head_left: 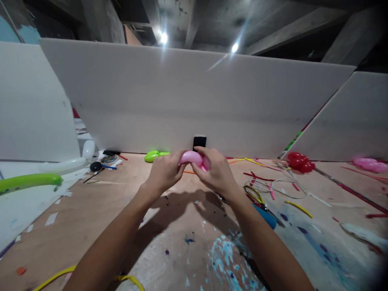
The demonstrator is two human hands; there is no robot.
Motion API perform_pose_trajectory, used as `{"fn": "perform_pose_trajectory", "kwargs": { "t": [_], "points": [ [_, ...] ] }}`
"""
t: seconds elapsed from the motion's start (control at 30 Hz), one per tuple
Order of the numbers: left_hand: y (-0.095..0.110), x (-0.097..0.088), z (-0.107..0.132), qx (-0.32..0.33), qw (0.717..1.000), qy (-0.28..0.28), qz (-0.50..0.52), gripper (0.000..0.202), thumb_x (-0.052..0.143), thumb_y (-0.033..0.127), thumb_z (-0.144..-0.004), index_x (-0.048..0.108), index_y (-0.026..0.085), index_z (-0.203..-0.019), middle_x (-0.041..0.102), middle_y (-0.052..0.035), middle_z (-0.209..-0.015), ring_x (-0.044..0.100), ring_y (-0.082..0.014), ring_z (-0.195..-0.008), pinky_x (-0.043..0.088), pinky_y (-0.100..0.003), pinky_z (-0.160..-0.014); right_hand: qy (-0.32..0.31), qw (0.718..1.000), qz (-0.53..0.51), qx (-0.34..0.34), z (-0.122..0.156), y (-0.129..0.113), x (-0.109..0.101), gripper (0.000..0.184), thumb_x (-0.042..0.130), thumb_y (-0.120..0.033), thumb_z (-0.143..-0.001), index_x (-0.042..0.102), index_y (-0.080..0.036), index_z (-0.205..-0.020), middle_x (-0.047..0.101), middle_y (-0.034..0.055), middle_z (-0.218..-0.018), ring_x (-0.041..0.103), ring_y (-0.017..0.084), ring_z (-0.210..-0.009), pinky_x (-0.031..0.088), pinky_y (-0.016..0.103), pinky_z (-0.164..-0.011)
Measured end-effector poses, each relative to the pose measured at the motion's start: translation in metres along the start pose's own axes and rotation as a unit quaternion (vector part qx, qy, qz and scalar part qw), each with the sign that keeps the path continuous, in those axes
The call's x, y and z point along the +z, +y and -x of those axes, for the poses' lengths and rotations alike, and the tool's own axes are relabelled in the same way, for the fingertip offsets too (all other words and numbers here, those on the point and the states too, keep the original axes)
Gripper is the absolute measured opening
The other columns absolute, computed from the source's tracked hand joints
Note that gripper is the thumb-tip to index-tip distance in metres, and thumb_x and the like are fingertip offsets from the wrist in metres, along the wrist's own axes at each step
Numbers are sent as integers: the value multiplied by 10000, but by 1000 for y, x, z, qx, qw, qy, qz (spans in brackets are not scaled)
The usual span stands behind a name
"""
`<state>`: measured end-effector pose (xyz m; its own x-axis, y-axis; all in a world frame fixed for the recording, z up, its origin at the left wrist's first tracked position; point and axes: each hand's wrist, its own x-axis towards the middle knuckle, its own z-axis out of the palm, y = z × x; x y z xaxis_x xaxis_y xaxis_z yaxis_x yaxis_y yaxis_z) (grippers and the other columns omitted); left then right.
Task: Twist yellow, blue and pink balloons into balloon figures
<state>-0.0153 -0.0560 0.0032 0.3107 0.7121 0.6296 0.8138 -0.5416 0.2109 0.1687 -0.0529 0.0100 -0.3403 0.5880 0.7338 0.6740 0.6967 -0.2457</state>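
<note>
Head view, single frame. Pink balloon, inflated, rounded and slightly curved, sits at centre of the frame, held above a paint-spattered wooden table. Left hand closed around its left end, fingers curled over the top. Right hand closed on its right end, thumb and fingers pinching the balloon where a second pink bulge shows beneath. The two hands nearly meet, both forearms running down to the lower edge of the frame.

Behind the hands, centre: small black phone leaning upright against a white panel that spans the frame.

Left of centre: green balloon lying on the table, near the left hand but apart from it. Far left edge: long green balloon over a long white balloon; beside them a black round object, identity unclear.

Right of centre: scissors partly hidden by the right forearm, beside a blue item. Around them, uninflated balloon strips in red, yellow and white, scattered. Right, by the panel: red balloon cluster. Far right edge: another pink balloon piece.

Lower left of the frame: yellow balloon strip curving under the left forearm.
</note>
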Motion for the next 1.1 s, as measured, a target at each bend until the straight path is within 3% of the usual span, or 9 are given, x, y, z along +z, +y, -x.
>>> {"fn": "perform_pose_trajectory", "kwargs": {
  "t": [0.2,0.37,0.43,0.67,0.83,1.0,1.1],
  "points": [
    [1,1,1,44,998,11,38,355,508,294,-894,514,225,-1242,657,-105,-1188,642,-263,-976,456,-348,-794,-84,990,-104,39,-1,3,-15,315,621,-271,-787,594,-214,-1096,700,54,-963,626,199,-792,449,307,-701],
    [10,13,5,11,995,95,28,398,464,236,-890,461,168,-1283,631,-146,-1186,630,-265,-994,468,-359,-821,23,981,-172,85,0,-4,-1,276,609,-246,-772,589,-205,-1044,692,47,-936,636,184,-785,470,302,-712],
    [14,18,6,-16,994,102,33,446,449,243,-888,416,152,-1324,615,-163,-1188,625,-277,-998,476,-379,-824,60,972,-199,106,0,-6,9,265,613,-247,-768,587,-201,-1028,687,51,-946,639,186,-808,485,307,-734],
    [20,24,9,0,992,96,81,767,531,324,-808,183,108,-1457,488,-228,-1348,583,-333,-1100,502,-460,-852,135,942,-268,154,0,-6,27,227,614,-235,-759,601,-193,-982,672,43,-939,638,181,-849,505,315,-775],
    [18,26,7,-2,992,74,102,872,585,422,-791,133,123,-1474,452,-213,-1413,565,-334,-1156,512,-467,-877,170,918,-317,168,-1,-7,27,204,637,-221,-738,595,-192,-936,652,22,-881,625,163,-796,501,296,-733],
    [23,13,7,17,994,50,98,894,603,331,-773,103,132,-1486,452,-208,-1414,590,-310,-1124,517,-439,-885,183,903,-348,173,0,-3,37,227,628,-173,-716,551,-205,-928,595,2,-859,571,143,-765,469,285,-715],
    [27,7,7,34,997,20,65,939,635,294,-754,73,150,-1493,415,-213,-1445,589,-316,-1129,529,-420,-856,172,875,-402,209,0,0,47,244,618,-157,-700,523,-207,-919,567,-7,-866,542,130,-753,453,271,-692]
  ]
}}
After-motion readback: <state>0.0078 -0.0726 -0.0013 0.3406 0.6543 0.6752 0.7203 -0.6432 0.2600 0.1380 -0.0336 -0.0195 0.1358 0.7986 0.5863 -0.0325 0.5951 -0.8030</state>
